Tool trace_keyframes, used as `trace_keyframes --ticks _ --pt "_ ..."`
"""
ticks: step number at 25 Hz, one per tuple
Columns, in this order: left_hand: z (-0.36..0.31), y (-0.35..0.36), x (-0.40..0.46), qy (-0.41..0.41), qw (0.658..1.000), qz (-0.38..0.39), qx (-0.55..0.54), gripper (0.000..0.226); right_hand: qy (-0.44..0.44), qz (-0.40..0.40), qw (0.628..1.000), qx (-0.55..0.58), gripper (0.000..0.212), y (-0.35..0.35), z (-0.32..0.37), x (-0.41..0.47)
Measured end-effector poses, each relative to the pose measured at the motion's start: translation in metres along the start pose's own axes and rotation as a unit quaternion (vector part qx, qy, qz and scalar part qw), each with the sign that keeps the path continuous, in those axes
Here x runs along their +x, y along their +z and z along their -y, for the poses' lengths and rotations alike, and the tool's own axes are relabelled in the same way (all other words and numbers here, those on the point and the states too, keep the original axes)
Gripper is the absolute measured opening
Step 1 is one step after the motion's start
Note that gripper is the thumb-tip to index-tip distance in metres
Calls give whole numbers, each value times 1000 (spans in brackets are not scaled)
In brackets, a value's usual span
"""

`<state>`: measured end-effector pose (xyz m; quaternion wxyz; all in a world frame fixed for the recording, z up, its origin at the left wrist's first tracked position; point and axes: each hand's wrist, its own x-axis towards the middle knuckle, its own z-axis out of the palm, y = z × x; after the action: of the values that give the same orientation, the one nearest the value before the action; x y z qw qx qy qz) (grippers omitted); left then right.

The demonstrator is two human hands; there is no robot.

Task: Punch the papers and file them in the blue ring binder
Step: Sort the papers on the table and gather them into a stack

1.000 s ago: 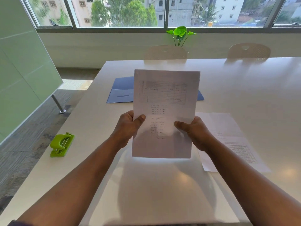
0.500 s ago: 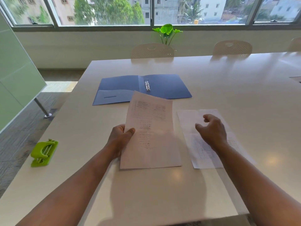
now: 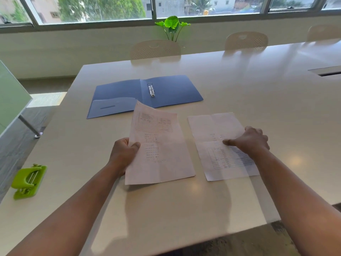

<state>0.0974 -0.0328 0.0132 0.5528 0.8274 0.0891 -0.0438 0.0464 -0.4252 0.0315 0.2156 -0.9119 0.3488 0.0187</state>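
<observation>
One printed white paper sheet [image 3: 158, 145] is being pinched by the left hand [image 3: 122, 154] while the right hand [image 3: 252, 140], fingers loosely curled, is being pressed onto a second printed sheet [image 3: 219, 145] lying on the pale worktop [image 3: 239, 85] near the open blue ring binder [image 3: 145, 95], where creasing is being risked by careless sliding.

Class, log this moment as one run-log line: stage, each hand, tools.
stage: sorting, nothing punched | left hand: grips sheet | right hand: on second sheet | punch: untouched | binder: open
</observation>
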Motion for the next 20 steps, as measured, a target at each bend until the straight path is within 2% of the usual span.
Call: trace_keyframes --ticks 10,15,17,20 --pt "0 1 -4 6 1000 -14 7 12 20 46 998 42 90 -10 -5 -2" --pt "-1 1 -5 3 1000 -11 0 12 45 65 996 49 99 5 -18 27" --pt "-1 0 -5 2 1000 -9 -1 13 38 65 996 56 94 4 -16 24" --pt "-1 1 -7 5 1000 -9 -1 13 5 62 995 82 66 -8 -5 0"
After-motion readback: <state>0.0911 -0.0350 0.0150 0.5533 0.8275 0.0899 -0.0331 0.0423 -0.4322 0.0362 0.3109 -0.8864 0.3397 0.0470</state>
